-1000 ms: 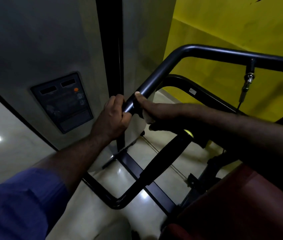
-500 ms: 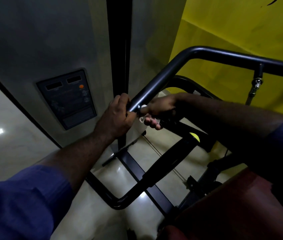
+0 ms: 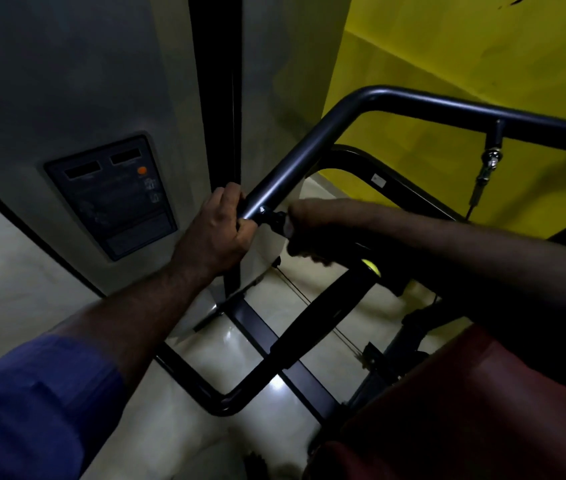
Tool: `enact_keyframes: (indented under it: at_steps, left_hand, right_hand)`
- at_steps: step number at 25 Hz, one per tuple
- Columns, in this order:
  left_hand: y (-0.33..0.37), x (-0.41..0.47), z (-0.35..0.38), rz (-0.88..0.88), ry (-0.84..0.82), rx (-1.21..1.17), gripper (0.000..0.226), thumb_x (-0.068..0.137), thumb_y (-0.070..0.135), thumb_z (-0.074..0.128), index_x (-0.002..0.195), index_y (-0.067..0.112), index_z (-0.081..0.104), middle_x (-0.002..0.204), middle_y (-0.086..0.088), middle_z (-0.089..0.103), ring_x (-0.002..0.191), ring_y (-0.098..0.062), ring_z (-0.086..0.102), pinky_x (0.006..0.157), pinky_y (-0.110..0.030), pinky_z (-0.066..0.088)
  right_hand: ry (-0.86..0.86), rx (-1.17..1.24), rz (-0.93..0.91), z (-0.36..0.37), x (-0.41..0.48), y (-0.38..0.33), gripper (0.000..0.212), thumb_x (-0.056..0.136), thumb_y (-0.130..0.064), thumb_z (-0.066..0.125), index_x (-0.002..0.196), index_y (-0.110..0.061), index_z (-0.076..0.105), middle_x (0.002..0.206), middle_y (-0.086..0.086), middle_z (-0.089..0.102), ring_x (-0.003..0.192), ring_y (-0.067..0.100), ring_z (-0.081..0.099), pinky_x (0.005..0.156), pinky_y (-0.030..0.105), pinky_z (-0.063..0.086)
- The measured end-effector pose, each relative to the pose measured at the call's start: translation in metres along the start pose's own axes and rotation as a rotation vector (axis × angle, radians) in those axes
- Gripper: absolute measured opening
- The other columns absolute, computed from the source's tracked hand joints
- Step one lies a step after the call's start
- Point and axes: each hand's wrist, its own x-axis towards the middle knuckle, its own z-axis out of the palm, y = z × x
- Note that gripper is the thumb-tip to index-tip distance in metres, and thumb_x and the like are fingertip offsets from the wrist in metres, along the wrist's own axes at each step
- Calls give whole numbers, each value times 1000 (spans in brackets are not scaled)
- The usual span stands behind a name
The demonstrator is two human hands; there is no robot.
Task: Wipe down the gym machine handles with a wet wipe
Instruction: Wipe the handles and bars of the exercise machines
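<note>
A dark metal bar (image 3: 309,147) slopes down from the upper right to the middle of the view, where it ends in a black handle grip (image 3: 272,218). My left hand (image 3: 217,232) grips the bar just above that joint. My right hand (image 3: 312,230) is wrapped round the black grip right below it, in deep shadow. A pale sliver of the wet wipe (image 3: 287,227) shows at the edge of its fingers; the rest of the wipe is hidden under the hand. A yellow-green cap (image 3: 370,264) shows past my right hand.
A grey weight-stack cover with a dark label panel (image 3: 111,195) and a black upright (image 3: 219,98) stand behind. A yellow wall (image 3: 447,46) lies to the right. A cable clip (image 3: 491,164) hangs from the bar. A red seat pad (image 3: 465,410) and black floor frame (image 3: 222,400) are below.
My right hand has slid down the handle, from over the bar joint onto the black grip. My left hand has kept its hold on the bar. The view has shifted slightly.
</note>
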Motion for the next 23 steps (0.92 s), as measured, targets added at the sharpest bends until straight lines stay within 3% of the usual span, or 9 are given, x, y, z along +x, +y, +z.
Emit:
enact_keyframes:
  at_steps: [2, 5, 7, 9, 13, 16, 18, 20, 23]
  left_hand:
    - [2, -1, -1, -4, -8, -2, 32, 80, 29, 47, 110, 15, 48, 98, -7, 50, 82, -26, 49, 66, -35, 39]
    - [4, -4, -4, -5, -3, -17, 31, 81, 30, 46, 109, 17, 48, 99, -7, 51, 80, -27, 51, 66, -40, 46]
    - [6, -5, -5, -10, -7, -15, 32, 81, 31, 46, 110, 17, 47, 99, -8, 52, 79, -28, 52, 66, -42, 48]
    - [7, -4, -5, -25, -15, -15, 36, 80, 34, 43, 112, 18, 46, 100, -9, 53, 78, -30, 53, 66, -41, 48]
    - [5, -3, -3, -13, -15, 21, 37, 79, 35, 41, 112, 18, 45, 99, -10, 52, 77, -31, 52, 62, -36, 41]
    - [8, -5, -4, -28, -13, 42, 35, 81, 31, 44, 113, 17, 47, 99, -10, 53, 76, -30, 51, 62, -34, 37]
    - [10, -6, -5, -19, -10, 38, 35, 81, 32, 43, 113, 17, 47, 98, -10, 53, 75, -31, 53, 62, -34, 38]
    - [11, -6, -6, -18, -5, 40, 37, 82, 31, 44, 115, 16, 47, 99, -10, 53, 76, -31, 54, 62, -34, 39]
    - [12, -8, -8, -30, -9, 51, 39, 82, 33, 43, 116, 15, 48, 99, -11, 54, 76, -31, 53, 64, -35, 39]
  right_hand:
    - [48, -119, -7, -1, 35, 22, 35, 85, -60, 71, 95, -27, 73, 86, -6, 77, 83, 22, 78, 63, 35, 62]
    - [-149, -110, -36, 6, 13, 19, 17, 87, -31, 73, 82, -16, 68, 76, 6, 71, 70, 31, 70, 66, 44, 63]
    - [-200, -193, -92, 22, -48, -12, 12, 89, -13, 70, 100, -10, 68, 84, 16, 72, 71, 34, 69, 72, 49, 63]
    - [-295, -88, -62, 12, -84, -4, 23, 89, 3, 61, 110, -6, 61, 85, 15, 71, 63, 31, 64, 62, 40, 58]
    - [-318, -121, 20, 9, -82, -6, 9, 88, 6, 62, 86, -2, 65, 67, 7, 70, 60, 26, 64, 66, 40, 56]
    - [-361, 80, 144, 17, -66, -9, 16, 98, -3, 53, 81, -2, 52, 53, 8, 51, 47, 20, 53, 48, 24, 45]
    - [-249, 125, 141, 24, -68, -7, 7, 96, 0, 51, 90, -3, 54, 51, 8, 48, 42, 18, 49, 45, 23, 41]
    - [8, -15, 60, 32, -79, -11, 9, 94, 5, 52, 92, 1, 61, 52, 9, 52, 42, 22, 48, 43, 24, 43]
    - [277, -167, -62, 43, -100, -14, 16, 100, -15, 61, 91, -2, 64, 62, 4, 63, 45, 20, 58, 43, 27, 47]
